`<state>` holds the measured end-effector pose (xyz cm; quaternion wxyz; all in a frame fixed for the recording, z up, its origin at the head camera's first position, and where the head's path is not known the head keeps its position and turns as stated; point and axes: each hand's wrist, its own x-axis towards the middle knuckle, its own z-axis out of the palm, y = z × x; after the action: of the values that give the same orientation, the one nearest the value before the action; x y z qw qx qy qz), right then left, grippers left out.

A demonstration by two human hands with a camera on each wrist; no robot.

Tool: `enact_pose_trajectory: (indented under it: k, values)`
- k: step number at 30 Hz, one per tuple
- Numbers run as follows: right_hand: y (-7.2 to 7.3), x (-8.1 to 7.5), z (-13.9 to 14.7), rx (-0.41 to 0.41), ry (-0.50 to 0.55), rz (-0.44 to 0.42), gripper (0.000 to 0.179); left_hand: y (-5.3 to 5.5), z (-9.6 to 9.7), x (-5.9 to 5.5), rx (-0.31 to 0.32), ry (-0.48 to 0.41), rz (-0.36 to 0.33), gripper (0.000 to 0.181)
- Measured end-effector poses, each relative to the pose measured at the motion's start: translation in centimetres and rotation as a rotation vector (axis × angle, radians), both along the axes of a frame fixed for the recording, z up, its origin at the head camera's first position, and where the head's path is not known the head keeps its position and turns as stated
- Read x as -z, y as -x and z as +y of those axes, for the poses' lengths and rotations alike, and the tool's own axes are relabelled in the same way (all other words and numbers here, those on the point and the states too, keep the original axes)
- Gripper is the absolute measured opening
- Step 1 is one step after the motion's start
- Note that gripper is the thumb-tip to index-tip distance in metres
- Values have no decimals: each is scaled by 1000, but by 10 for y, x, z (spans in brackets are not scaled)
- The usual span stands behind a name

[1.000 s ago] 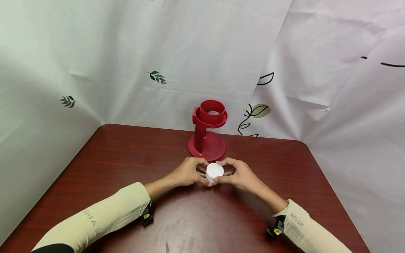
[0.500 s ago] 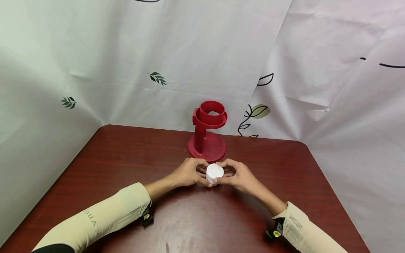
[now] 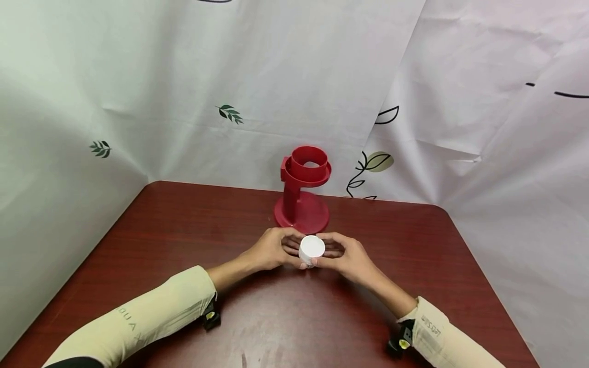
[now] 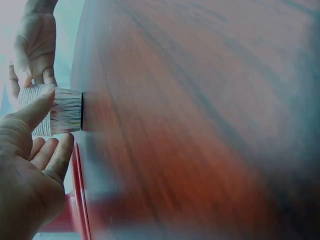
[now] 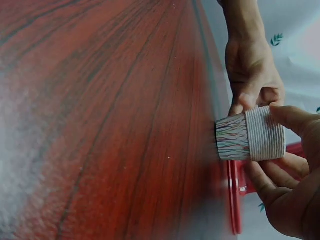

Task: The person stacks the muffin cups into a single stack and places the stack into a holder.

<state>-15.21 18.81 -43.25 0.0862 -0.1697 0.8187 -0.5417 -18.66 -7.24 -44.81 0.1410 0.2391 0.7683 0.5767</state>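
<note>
A small stack of nested white paper cups [image 3: 311, 247] stands upright on the table between both hands. In the right wrist view the stack [image 5: 250, 134] has a ribbed band of stacked rims and thin coloured streaks on the lowest cup's side. My left hand [image 3: 271, 250] holds it from the left, thumb in front and fingers curled behind; in the left wrist view that thumb crosses the ribbed rims. From the right, my right hand [image 3: 352, 257] grips the stack the same way, its thumb at the front rim. Part of the far side is hidden by fingers.
Just behind the hands stands a red plastic stand [image 3: 302, 212] with a round base, an upright post and a red ring-shaped cup on top. The brown wooden table [image 3: 207, 214] ends at a white printed cloth backdrop [image 3: 257, 76].
Both hands keep hold of the paper cup stack, with only slight shifts of thumbs and fingers. Stack and stand stay in nearly the same place.
</note>
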Motion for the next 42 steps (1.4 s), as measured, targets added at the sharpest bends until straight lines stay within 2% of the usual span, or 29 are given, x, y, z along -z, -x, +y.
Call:
enact_pose_trajectory:
  k: [5, 11, 19, 23, 27, 30, 34, 38, 42]
  values:
    - [0, 2, 1, 8, 31, -18, 61, 1, -2, -1, 7, -55, 14, 62]
    - [1, 5, 1, -6, 78, -22, 63, 0, -3, 0, 17, -68, 20, 56]
    - [3, 9, 2, -27, 88, 22, 61, 0, -4, 1, 8, -89, 21, 53]
    - [5, 4, 2, -44, 66, 47, 60, 1, -6, -4, 5, -95, 3, 54]
    - [10, -9, 0, -58, 40, 89, 59, 5, -9, -17, -3, -85, 6, 54]
    - [13, -24, -1, -58, 22, 116, 59, 8, -10, -30, -5, -66, 45, 54]
    - [18, -43, 0, -50, 8, 158, 60, 15, -10, -50, -16, -57, 84, 53]
    - [27, -62, 1, -43, 18, 196, 60, 23, -9, -71, -26, -87, 82, 53]
    - [37, -83, 0, -47, 46, 180, 58, 31, -9, -93, -33, -101, 96, 51]
